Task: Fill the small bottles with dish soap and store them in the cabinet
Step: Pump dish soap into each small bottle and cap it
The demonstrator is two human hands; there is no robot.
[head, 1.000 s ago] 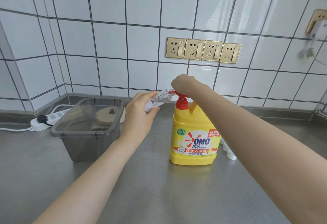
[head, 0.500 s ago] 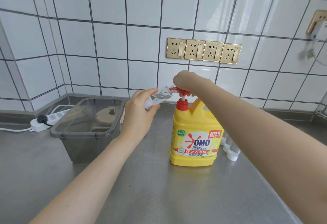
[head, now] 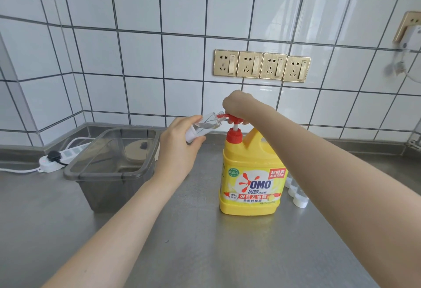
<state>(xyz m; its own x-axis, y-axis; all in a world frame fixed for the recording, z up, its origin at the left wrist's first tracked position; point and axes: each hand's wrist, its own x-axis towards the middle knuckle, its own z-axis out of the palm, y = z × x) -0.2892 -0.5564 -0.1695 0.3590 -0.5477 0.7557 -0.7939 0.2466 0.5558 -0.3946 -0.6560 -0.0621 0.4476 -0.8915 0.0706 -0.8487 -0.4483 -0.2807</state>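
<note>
**Filling a small bottle at the pump**

Taking the yellow dish soap jug (head: 251,180) as my landmark and going left to right: well to its left, against the wall, one white power strip (head: 58,159) lies on the counter (head: 186,249), and nearer the jug stands one grey plastic bin (head: 114,167), open at the top, probably there to carry finished bottles to the cabinet.

Just left of the jug's neck, my left hand (head: 180,151) has its fingers clamped round one small clear bottle (head: 205,126). I tilt it so its open mouth meets the red pump spout (head: 230,118), so the soap should go straight in. A little liquid seems to be inside already; how full it is, I cannot tell.

Above the jug, my right hand (head: 239,105) rests on the pump head, fingers curled over it to press.

Right of the jug's base, half hidden behind my forearm, stand more small bottles with white caps (head: 298,196); I count at least three. Four gold wall sockets (head: 262,65) sit above.
</note>
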